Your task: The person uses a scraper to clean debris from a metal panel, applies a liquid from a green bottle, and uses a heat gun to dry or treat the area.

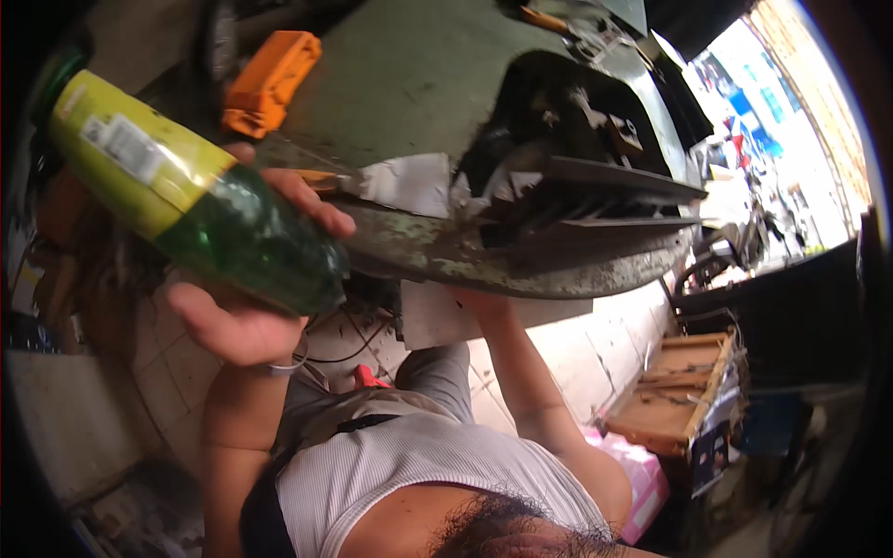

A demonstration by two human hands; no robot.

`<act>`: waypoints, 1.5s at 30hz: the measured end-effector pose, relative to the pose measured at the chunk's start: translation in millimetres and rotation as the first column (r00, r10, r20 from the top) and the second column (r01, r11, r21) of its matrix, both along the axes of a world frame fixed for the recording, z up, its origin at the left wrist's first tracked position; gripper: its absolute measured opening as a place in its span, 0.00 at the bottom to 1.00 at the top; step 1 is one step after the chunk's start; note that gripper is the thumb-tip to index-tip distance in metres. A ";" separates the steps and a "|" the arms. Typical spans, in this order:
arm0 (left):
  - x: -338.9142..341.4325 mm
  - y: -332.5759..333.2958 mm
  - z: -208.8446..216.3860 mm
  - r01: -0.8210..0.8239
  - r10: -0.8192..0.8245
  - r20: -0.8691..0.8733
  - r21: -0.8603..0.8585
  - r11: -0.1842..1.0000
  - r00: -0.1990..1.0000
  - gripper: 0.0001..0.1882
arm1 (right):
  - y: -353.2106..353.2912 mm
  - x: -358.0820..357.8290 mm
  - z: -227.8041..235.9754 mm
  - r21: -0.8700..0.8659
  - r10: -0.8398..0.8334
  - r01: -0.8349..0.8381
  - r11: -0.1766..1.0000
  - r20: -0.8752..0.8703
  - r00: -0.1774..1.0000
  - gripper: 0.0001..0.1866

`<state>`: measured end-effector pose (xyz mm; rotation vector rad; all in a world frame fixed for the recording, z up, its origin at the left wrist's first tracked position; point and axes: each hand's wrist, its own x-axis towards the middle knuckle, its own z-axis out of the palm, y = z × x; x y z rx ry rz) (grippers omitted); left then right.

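Note:
My left hand (244,325) is closed round a green plastic bottle (270,242) with a yellow-green label (139,153). The bottle lies tilted, its neck toward the upper left and its base toward the table. My thumb is on the near side, and my fingers wrap behind it. My right forearm (521,358) reaches to the table's front edge. There my right hand (476,299) goes under the rim beside a white sheet (437,321), and its fingers are hidden. A flat silvery blade (406,184) with an orange handle rests near the bottle's base.
The worn green table (400,84) holds an orange plastic piece (272,84), dark metal plates (605,200) jutting over its front edge, and tools (591,37) at the back. A wooden tray (672,391) stands low on the right, near a pink package (633,479).

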<state>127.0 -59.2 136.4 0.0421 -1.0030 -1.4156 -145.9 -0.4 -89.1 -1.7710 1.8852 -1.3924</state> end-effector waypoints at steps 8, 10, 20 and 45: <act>99.2 41.2 -45.7 -0.245 0.242 0.219 -0.015 0.969 0.945 0.54 | 5.7 50.1 49.1 -0.180 -0.217 0.141 0.974 -0.543 0.811 0.32; 126.1 53.7 -76.4 -0.253 0.255 0.265 -0.043 0.967 0.930 0.51 | 9.7 34.6 62.6 -0.193 -0.202 0.137 0.972 -0.371 0.906 0.33; 154.5 117.4 -162.8 -0.401 0.317 0.329 0.232 0.886 0.890 0.41 | 2.9 26.0 53.0 -0.115 -0.254 0.230 0.966 -0.289 0.923 0.40; 114.8 100.3 -209.2 -0.188 0.027 0.483 0.289 0.939 0.875 0.41 | 6.2 -4.6 15.5 -0.197 -0.245 0.212 0.957 -0.167 0.955 0.38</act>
